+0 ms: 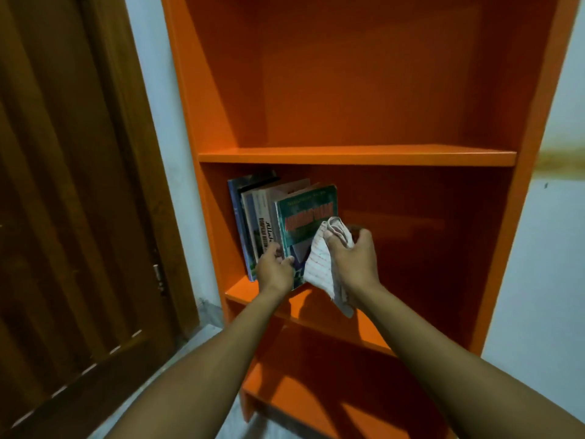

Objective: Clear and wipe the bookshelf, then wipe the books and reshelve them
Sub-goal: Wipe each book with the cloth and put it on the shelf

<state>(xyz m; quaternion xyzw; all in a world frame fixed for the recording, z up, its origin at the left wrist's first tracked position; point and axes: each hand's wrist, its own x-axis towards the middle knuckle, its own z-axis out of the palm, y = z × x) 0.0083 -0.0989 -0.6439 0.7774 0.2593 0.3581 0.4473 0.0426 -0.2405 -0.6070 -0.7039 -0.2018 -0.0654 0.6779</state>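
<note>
An orange bookshelf (357, 155) fills the view. Several books (253, 213) stand upright at the left end of its middle shelf. The rightmost one is a green-covered book (305, 217), tilted slightly. My left hand (273, 270) grips the lower front edge of that green book. My right hand (353, 258) is closed on a white cloth with thin red stripes (319, 267), pressed against the green book's cover. The cloth's loose end hangs below the shelf edge.
The upper shelf compartment (364, 90) holds nothing, and so does the lower compartment (332, 391). A dark wooden door (69, 201) stands at the left. Pale wall (554, 248) flanks the bookshelf on the right, with a brownish stain on it.
</note>
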